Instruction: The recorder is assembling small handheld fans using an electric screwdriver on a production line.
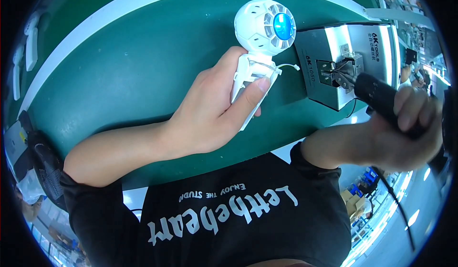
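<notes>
My left hand (205, 100) is closed around the handle of what looks like a white handheld fan (255, 33), held over the green tabletop. Its ball-shaped head has a slotted grille with a shiny blue centre. The handle shell is open, with a thin white wire (289, 66) sticking out to the right. In my right hand (412, 124), somewhat blurred, is a black electric screwdriver (377, 95), tilted with its tip at the metal outlet of a grey screw feeder (324, 42). Whether a screw sits on the tip cannot be made out.
The green table (119, 71) has a curved pale rim (95, 16) along its far side. Beyond it lie similar white parts (31, 42) at the far left. A black cable (398, 202) hangs at the lower right. A dark mesh item (45, 159) is beside my left elbow.
</notes>
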### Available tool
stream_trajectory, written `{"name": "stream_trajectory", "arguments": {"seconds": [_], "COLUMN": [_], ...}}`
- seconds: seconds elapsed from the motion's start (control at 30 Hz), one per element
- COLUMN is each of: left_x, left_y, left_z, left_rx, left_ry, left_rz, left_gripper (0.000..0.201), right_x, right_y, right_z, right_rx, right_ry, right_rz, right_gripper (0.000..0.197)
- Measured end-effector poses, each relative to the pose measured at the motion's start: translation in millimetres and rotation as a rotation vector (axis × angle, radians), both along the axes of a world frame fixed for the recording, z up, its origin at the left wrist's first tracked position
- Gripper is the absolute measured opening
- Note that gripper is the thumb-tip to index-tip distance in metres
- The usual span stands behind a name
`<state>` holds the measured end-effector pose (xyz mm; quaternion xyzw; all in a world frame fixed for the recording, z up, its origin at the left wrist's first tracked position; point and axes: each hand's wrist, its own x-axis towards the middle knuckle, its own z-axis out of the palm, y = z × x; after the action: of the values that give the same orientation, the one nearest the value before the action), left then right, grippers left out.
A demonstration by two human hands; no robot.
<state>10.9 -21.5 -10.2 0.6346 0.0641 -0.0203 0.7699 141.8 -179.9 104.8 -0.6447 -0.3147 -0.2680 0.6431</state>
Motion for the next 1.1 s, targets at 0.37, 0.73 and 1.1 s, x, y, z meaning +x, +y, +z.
{"name": "stream_trajectory", "arguments": {"seconds": [0.37,0.73,1.1], "left_x": [0.8,3.5,-5.1], "left_y": [4.6,5.4,11.6], "left_z": [-1.0,-3.7,6.6], "left_rx": [-0.044,-0.076,0.217], "left_ry": [-0.016,-0.005,-0.047], "left_rz": [0.004,0.003,0.01], "left_gripper": [0.031,0.027,0.025], "right_x": [-18.8,-42.9,-58.4], "right_y": [-9.0,26.5,52.0], "right_z": [0.9,-17.4,-40.1], "right_rx": [0.376,0.244,0.163], "right_ry": [0.32,0.191,-0.026], "right_rz": [0.823,0.616,0.598], "right_gripper": [0.014,0.014,0.018]}}
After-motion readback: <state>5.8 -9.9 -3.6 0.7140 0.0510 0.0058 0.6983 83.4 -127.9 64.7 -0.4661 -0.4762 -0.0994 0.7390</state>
